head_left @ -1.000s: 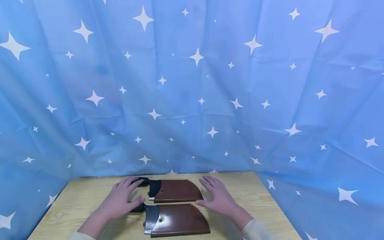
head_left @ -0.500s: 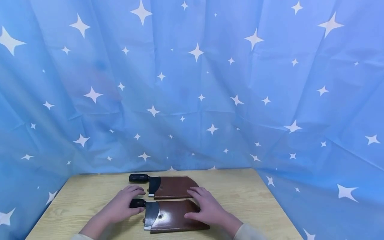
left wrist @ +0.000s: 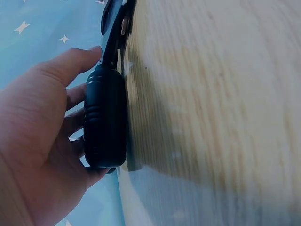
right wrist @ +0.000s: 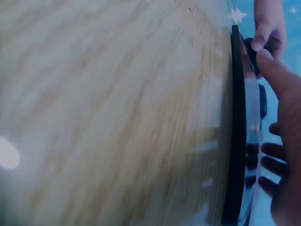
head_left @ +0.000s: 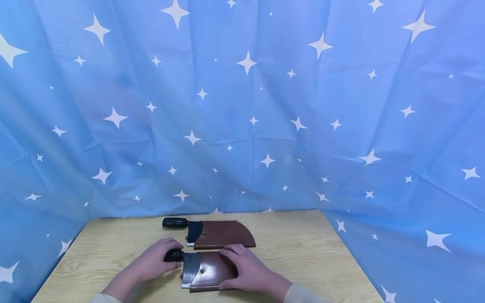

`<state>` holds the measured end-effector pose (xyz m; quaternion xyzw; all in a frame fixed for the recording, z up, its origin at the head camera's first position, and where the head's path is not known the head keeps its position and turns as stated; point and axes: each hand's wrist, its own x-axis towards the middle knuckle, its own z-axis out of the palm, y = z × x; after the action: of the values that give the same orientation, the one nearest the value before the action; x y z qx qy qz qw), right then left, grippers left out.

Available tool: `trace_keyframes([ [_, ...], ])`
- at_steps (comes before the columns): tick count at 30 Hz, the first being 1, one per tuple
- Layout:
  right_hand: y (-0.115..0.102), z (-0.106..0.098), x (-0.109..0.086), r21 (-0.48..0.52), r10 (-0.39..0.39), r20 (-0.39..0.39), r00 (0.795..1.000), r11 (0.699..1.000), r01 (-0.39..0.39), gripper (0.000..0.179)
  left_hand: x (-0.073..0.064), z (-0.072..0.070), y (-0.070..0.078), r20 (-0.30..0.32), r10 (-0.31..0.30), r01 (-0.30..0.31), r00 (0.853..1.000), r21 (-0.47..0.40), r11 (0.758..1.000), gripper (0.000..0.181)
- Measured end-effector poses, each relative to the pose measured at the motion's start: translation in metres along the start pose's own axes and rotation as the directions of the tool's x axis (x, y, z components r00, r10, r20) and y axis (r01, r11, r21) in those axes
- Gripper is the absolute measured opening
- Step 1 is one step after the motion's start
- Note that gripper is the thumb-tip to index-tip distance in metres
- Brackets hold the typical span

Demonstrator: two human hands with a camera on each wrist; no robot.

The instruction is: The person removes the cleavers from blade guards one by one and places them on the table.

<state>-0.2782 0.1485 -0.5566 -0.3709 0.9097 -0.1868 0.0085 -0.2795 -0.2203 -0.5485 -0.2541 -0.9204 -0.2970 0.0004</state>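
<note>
Two cleavers lie flat in the head view, handles to the left. The nearer cleaver's glossy brown sheath [head_left: 212,269] has a dark strap with a snap and covers most of the blade. Around its black handle [left wrist: 106,117], the left hand [head_left: 156,259] is loosely curved, thumb on the near side and fingers beyond; a gap shows between palm and handle. Over the sheath's right part spreads the right hand [head_left: 251,271]. Its fingers [right wrist: 273,157] look slightly apart from the shiny surface in the right wrist view. Behind lies the farther cleaver [head_left: 225,234], with neither hand holding it.
A light wood-grain table [head_left: 303,248] bears both cleavers, the farther one close to its back edge. A blue curtain [head_left: 227,105] with white stars surrounds the table at the back and sides.
My left hand has come down from between the two handles to the nearer one. The right hand has moved left and nearer, from beside the cleavers to over the nearer sheath. The view has tilted slightly.
</note>
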Motion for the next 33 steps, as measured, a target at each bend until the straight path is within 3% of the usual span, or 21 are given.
trace_keyframes([
  [10,-0.012,0.006,0.011,-0.030,0.025,0.086,0.996,0.999,-0.022,0.108,0.005,0.007,-0.004,-0.018,-0.011,0.011,1.000,-0.009,1.000,0.043],
  [15,-0.015,0.010,0.016,-0.066,0.043,0.114,0.993,0.997,-0.035,0.112,0.007,0.010,-0.004,-0.031,-0.044,0.044,0.999,-0.001,0.999,0.037],
  [27,-0.015,0.012,0.022,-0.100,0.052,0.109,0.993,0.994,-0.041,0.106,0.012,0.016,-0.007,-0.082,-0.084,0.087,0.993,0.026,0.996,0.026],
  [33,-0.012,0.010,0.022,-0.115,0.027,0.080,0.996,0.993,-0.018,0.106,0.015,0.016,-0.003,-0.143,-0.119,0.126,0.983,0.043,0.991,0.028],
])
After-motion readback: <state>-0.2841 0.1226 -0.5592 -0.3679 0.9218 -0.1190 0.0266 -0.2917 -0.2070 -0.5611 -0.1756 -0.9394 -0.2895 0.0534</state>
